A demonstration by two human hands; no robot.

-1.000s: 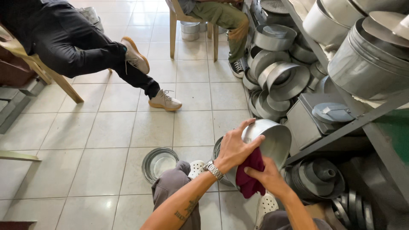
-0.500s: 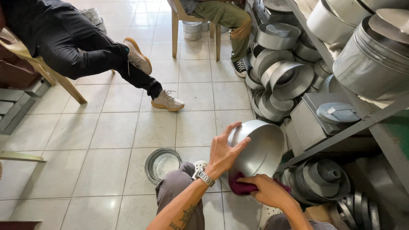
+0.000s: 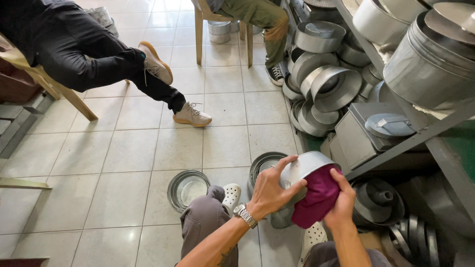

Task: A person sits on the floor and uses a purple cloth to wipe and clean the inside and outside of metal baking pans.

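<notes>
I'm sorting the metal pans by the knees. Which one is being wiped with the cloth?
The round pan gripped by the left hand, with the right hand pressing a magenta cloth on it. The floor pan lies untouched.

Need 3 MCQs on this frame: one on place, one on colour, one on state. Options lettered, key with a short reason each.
1. Where does the round metal pan on the floor lie?
A. Left of the person's grey-clad knee
B. On the metal rack
C. Under the wooden chair by the seated person in black

2. What colour is the cloth?
A. White
B. Dark magenta
C. Green

3. How is the metal pot held?
A. Lying alone on the tiles
B. Left hand around its side, right hand pressing the cloth on it
C. Hung from a hook

Key: 1 A, the pan sits on the tiles just left of the knee. 2 B, the cloth under the right hand is magenta. 3 B, both hands are on the pot, off the floor.
</notes>
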